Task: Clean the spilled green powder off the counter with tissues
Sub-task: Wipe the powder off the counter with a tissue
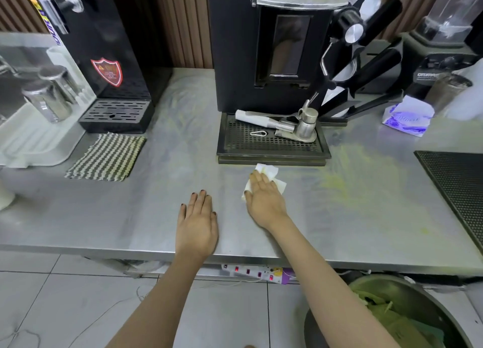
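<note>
Pale green powder [350, 180] is smeared over the steel counter [130, 217], mostly right of centre, with a fainter patch near the back left. My right hand [264, 198] lies flat with straight fingers, pressing a crumpled white tissue [271, 173] onto the counter just in front of the coffee machine's drip tray [271, 145]. The tissue shows a little yellow-green staining. My left hand [197, 222] rests flat on the counter near the front edge, holding nothing. A purple-and-white tissue pack [407, 117] stands at the back right.
A black coffee machine [269, 46] stands behind the tissue, a black dispenser [104, 46] at the back left. A striped cloth [107, 156] and a drying rack with steel cups [44, 99] are left. A black rubber mat [460, 190] lies right. A bin [392, 313] stands below.
</note>
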Demonstrator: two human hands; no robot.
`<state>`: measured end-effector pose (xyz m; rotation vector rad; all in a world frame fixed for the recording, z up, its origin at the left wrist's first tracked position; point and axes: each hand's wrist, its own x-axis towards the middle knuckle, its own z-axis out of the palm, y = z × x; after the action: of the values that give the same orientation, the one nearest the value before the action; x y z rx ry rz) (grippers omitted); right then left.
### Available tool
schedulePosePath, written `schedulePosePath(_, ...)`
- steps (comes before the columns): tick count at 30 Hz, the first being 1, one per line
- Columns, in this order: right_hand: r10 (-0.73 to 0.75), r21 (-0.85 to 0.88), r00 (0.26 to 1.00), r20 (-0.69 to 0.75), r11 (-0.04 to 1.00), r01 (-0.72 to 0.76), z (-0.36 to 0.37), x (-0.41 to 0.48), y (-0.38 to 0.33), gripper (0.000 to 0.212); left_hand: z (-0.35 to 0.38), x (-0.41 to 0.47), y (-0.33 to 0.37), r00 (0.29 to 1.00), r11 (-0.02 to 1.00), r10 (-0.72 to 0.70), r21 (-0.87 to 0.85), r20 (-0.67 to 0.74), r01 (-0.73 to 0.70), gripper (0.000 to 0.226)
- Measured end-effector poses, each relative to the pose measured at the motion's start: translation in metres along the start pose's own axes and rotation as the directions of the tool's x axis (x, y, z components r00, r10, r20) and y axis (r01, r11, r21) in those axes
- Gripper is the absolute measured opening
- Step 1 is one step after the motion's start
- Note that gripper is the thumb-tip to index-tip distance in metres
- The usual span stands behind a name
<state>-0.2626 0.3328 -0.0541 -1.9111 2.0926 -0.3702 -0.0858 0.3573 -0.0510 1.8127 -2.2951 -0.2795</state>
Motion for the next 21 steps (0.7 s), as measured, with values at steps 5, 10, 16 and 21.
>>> schedulePosePath(5, 0.054, 0.139, 0.998, 0.021, 0.989, -0.057, -0.016, 0.019, 0.021, 0.054, -0.003, -0.001, 0.000, 1.000, 1.000, 0.004, 0.007, 0.016, -0.004, 0.061)
schedulePosePath(10, 0.395, 0.183, 0.913, -0.107, 0.910, -0.372, -0.046, 0.010, 0.091, 0.043, -0.003, -0.001, 0.000, 1.000, 1.000, -0.004, 0.012, 0.021, 0.003, 0.049)
schedulePosePath(16, 0.056, -0.042, 0.987, -0.150, 0.997, -0.063, -0.037, -0.028, 0.010, 0.032, 0.000, 0.000, 0.000, 1.000, 1.000, -0.002, 0.017, 0.009, 0.002, 0.051)
schedulePosePath(21, -0.144, 0.029, 0.989, 0.017, 0.989, 0.144, 0.010, -0.060, -0.013, 0.058, 0.001, 0.000, 0.000, 1.000, 1.000, 0.000, 0.001, 0.009, -0.001, 0.048)
